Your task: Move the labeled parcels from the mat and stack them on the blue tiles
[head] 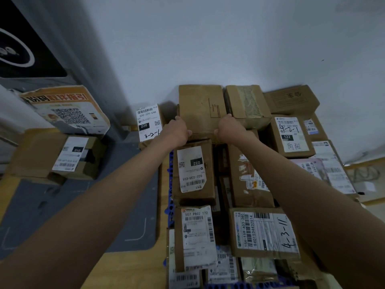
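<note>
Frame centre: your left hand [179,130] and right hand [229,127] grip brown parcel [201,110]; seat it square atop stack, near edge flush, then release.

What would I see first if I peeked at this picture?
Two bare arms reach out, and the left hand and right hand grip a plain brown parcel near the white wall. Under it sits a crowd of labeled parcels, like the one marked 032, on blue tiles.
</note>
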Available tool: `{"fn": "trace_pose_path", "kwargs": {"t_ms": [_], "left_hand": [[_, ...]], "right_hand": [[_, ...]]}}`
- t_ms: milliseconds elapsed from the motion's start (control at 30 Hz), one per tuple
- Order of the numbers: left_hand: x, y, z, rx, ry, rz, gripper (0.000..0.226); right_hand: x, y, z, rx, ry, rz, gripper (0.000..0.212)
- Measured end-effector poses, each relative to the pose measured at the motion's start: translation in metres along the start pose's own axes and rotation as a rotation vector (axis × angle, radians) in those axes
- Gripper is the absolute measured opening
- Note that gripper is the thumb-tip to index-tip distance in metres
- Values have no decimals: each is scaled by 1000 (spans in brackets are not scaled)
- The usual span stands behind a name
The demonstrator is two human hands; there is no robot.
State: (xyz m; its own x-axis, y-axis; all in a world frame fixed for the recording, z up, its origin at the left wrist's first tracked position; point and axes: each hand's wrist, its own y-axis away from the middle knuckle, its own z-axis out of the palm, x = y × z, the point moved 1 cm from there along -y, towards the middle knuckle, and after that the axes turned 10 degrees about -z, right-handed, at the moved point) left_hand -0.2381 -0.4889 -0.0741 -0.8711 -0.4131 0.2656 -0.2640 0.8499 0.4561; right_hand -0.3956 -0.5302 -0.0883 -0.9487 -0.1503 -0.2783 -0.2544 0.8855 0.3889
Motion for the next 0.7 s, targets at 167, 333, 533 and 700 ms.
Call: {"fn": "trace_pose_path", "kwargs": {"t_ms": [167, 333, 533, 700], "left_hand": [[4, -6, 1, 13, -36, -6, 64], [4, -12, 6, 46, -42, -13, 59], [-5, 2, 9, 174, 45, -1, 45], [-37, 12, -9, 226, 208, 171, 50]], "right_hand": [[-6, -1, -1, -24, 62, 13, 55], [-8, 3, 0, 25, 5, 77, 67], [-21, 31, 9, 223, -44, 132, 62], [-48, 46, 2, 506, -38, 108, 48]]}}
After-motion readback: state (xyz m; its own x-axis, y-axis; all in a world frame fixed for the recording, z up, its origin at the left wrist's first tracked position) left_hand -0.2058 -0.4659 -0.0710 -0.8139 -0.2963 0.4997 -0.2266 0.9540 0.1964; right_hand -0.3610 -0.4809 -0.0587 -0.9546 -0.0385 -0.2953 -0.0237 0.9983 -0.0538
